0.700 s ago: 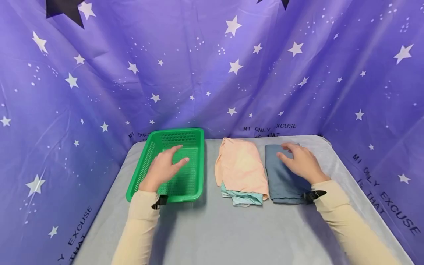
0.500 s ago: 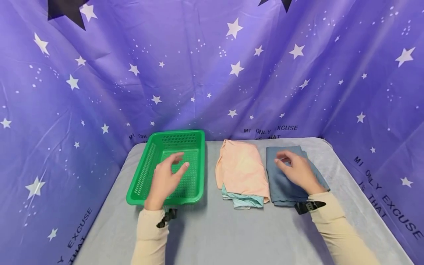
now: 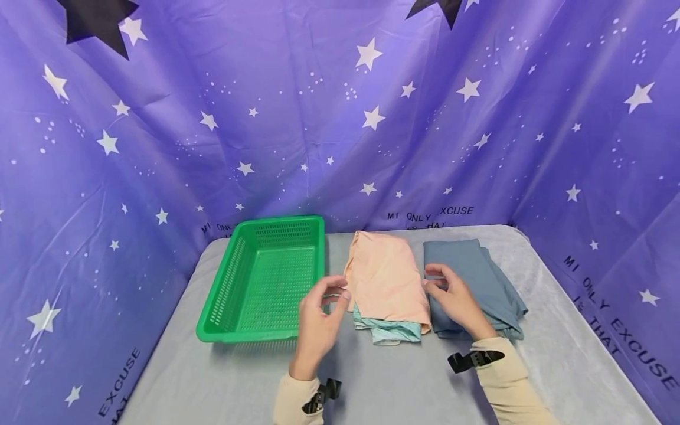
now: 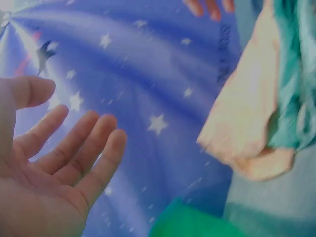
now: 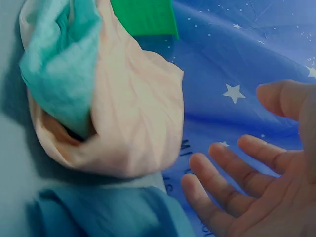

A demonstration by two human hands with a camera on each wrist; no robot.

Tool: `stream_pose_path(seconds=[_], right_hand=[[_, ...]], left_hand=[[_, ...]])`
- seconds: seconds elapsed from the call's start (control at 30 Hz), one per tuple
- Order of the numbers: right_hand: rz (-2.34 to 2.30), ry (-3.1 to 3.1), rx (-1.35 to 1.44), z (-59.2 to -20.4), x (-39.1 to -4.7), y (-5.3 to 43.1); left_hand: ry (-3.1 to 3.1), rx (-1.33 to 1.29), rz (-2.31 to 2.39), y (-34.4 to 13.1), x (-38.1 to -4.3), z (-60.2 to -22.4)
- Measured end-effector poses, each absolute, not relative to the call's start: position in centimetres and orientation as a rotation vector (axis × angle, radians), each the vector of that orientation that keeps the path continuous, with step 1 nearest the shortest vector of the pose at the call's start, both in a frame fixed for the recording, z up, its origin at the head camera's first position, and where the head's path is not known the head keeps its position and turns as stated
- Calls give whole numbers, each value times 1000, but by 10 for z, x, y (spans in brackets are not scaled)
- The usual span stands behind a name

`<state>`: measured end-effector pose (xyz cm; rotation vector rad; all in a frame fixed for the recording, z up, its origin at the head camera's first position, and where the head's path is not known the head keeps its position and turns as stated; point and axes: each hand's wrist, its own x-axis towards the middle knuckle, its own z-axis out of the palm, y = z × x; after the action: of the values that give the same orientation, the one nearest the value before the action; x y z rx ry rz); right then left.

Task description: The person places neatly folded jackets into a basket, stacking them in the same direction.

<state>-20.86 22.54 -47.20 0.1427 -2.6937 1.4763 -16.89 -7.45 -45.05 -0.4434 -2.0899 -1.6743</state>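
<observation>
Just left of the peach cloth (image 3: 388, 268) hangs the left hand (image 3: 320, 316), come from over the green basket (image 3: 260, 337) farther left; just right, the right hand (image 3: 454, 300) has shifted inward across the blue cloth (image 3: 480, 274). Fingers apart, holding nothing, the 2 now seem placed to reach the peach cloth.

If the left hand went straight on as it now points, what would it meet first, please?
The left hand would probably meet the folded peach cloth first, though the hand's height is unclear.

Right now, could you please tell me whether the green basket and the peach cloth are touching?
Apart: the head view shows a strip of grey tabletop between the green basket and the peach cloth.
</observation>
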Motion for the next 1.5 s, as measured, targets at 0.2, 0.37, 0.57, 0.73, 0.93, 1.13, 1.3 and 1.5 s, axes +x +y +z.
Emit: stream_pose_path(seconds=[0.2, 0.37, 0.57, 0.73, 0.93, 1.13, 1.3, 1.5], right_hand=[[1572, -2675, 99, -479, -206, 217], [1634, -2692, 77, -487, -206, 207], [1708, -2646, 10, -504, -211, 199], [1717, -2636, -41, -509, -218, 196], [1633, -2716, -109, -508, -226, 192], [1609, -2763, -180, -511, -237, 190], [1726, -2724, -260, -514, -248, 188], [1907, -2688, -379, -519, -258, 187]], left_hand=[[-2089, -420, -1910, -45, -176, -476], [-2185, -191, -1964, -27, -189, -503], [-2376, 60, -1648, -21, -204, -519], [-2372, 197, -1615, -20, -221, -531], [-2427, 276, -1609, -16, -236, -535], [-2549, 257, -1582, -6, -244, -531], [-2591, 268, -1576, 0, -247, -529], [-2594, 320, -1606, -2, -250, -527]])
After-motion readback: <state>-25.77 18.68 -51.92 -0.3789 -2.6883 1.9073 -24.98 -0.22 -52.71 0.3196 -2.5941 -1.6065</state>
